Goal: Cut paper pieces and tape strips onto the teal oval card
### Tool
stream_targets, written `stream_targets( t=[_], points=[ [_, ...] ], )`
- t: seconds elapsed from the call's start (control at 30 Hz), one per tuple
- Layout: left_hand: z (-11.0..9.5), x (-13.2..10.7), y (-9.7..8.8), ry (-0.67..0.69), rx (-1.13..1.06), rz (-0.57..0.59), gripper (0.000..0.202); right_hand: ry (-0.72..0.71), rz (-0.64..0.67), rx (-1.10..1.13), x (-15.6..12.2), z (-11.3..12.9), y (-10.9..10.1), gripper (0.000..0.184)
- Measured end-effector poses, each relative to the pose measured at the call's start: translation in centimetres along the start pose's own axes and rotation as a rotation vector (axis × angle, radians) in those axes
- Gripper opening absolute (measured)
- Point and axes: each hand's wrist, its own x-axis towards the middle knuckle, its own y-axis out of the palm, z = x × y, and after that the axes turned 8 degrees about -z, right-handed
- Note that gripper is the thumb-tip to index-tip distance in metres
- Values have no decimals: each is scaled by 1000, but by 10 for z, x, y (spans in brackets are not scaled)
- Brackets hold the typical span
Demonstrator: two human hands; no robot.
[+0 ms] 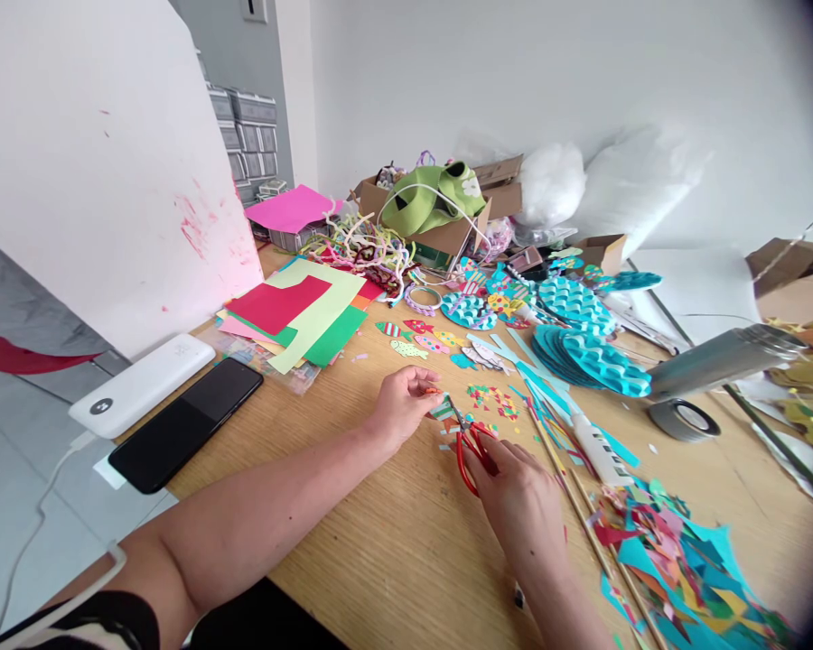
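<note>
Pinched in the fingers of my left hand is a small striped paper fish, green and white with some orange at its end. My right hand grips a pair of red-handled scissors, whose blades reach the paper's right edge. Just beyond my hands lie several cut-out paper fish in various colours. A scatter of tiny coloured paper bits is on the table close to the scissors.
Coloured paper sheets, a black phone and a white power bank are on the left. To the right lie a glue bottle, wooden sticks, paper scraps, blue scalloped discs and a metal flask.
</note>
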Motion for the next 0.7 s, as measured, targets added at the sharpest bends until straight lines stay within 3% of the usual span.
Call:
stream_targets(
  t=[0.7],
  points=[
    [-3,-1,1,-2,47,-4,20,8,5,3,-2,-1,1,35]
  ],
)
